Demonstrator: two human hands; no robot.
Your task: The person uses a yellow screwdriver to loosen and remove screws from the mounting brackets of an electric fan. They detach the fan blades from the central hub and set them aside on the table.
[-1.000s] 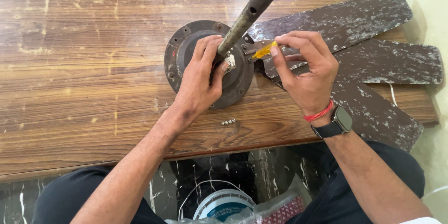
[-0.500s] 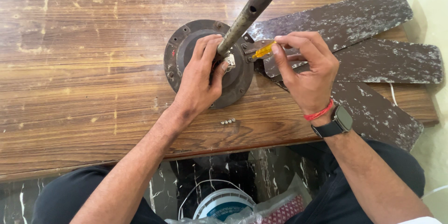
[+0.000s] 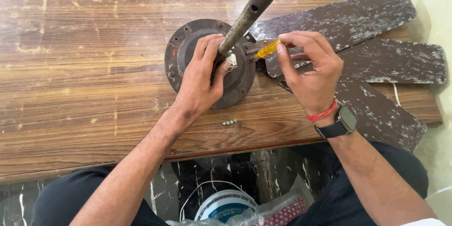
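Note:
A round dark ceiling-fan motor (image 3: 186, 49) lies on the wooden table (image 3: 84, 65), with a rusty metal rod (image 3: 249, 14) rising from its middle. My left hand (image 3: 202, 77) grips the base of the rod on top of the motor. My right hand (image 3: 308, 73) holds a small yellow-handled screwdriver (image 3: 266, 49), its tip at the bracket where a blade meets the motor. Three worn brown blades (image 3: 358, 18) fan out to the right.
A few small screws (image 3: 230, 123) lie near the table's front edge. Below the edge, between my knees, stand a white bucket (image 3: 226, 206) and a plastic bag on a dark marble floor. A pale wall runs along the right.
My right hand and the screwdriver have shifted very slightly upward; the left hand and the motor have hardly moved.

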